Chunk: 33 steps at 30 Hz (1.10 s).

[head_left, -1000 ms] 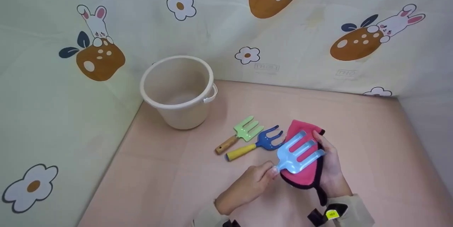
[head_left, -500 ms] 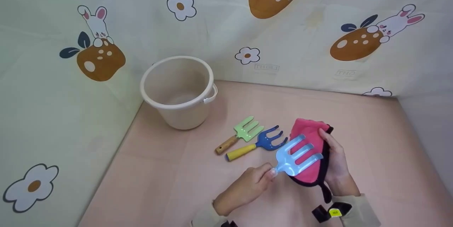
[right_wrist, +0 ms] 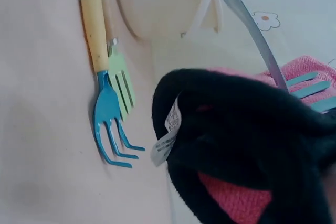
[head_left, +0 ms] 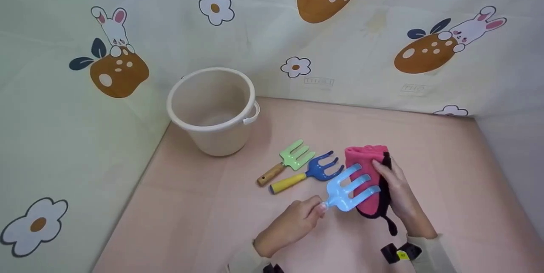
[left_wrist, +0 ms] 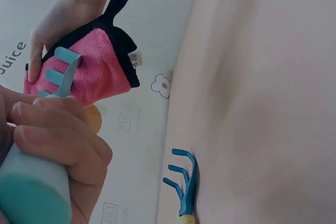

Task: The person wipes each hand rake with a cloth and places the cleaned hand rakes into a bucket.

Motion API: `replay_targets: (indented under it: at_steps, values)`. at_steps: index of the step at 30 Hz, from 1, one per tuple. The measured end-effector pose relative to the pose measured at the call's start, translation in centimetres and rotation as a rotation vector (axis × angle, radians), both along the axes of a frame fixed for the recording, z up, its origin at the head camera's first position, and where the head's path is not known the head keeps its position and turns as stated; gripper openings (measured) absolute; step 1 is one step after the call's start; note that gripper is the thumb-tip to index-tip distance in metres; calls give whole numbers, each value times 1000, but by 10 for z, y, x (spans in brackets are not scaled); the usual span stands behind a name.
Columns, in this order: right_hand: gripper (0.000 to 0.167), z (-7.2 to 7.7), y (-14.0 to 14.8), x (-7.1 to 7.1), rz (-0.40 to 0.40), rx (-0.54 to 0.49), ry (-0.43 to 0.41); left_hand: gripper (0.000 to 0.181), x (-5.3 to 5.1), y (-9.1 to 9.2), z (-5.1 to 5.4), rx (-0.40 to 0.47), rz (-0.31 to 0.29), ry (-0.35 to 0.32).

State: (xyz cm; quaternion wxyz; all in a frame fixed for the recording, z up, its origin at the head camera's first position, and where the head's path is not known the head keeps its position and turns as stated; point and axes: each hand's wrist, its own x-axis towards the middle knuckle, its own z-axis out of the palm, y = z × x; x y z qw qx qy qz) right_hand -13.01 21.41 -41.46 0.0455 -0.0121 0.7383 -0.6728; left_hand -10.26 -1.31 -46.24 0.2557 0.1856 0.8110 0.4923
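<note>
My left hand [head_left: 293,220] grips a light blue hand fork [head_left: 340,196] near the base of its head, tines pointing up and right. In the left wrist view the fingers wrap round its pale handle [left_wrist: 31,171], which ends in teal. My right hand [head_left: 399,186] holds a pink cloth [head_left: 367,157] with black trim and a black loop, bunched behind the tines. Whether tines and cloth touch, I cannot tell. The right wrist view shows the black trim [right_wrist: 236,98] and a white label [right_wrist: 168,135] close up; the right hand is mostly hidden there.
A green hand fork [head_left: 293,158] with a wooden handle lies on the pink-beige surface beside a blue hand fork [head_left: 316,169] with a yellow handle. At the back left stands a cream bucket [head_left: 225,141]. Printed fabric walls [head_left: 255,39] border the surface at the back and sides.
The cloth has gone from spread out to narrower and bunched in the right hand, its top folding over. The light blue fork has shifted slightly left and down, so less cloth lies behind it.
</note>
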Motion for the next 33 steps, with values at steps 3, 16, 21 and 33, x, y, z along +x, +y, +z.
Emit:
replay_targets:
  at_steps: [3,16,21,33]
  values:
    - [40,3,0,2,0,126,37,29,-3,1,-3,-36,30,-21]
    - [32,-2,3,-3,-89,484,346,29,-18,-4,-32,-3,265,68]
    - [35,-13,-2,1,-56,599,410,37,-19,-3,-32,68,292,94]
    - [33,-32,-42,7,-91,431,121,31,-12,12,-28,36,322,324]
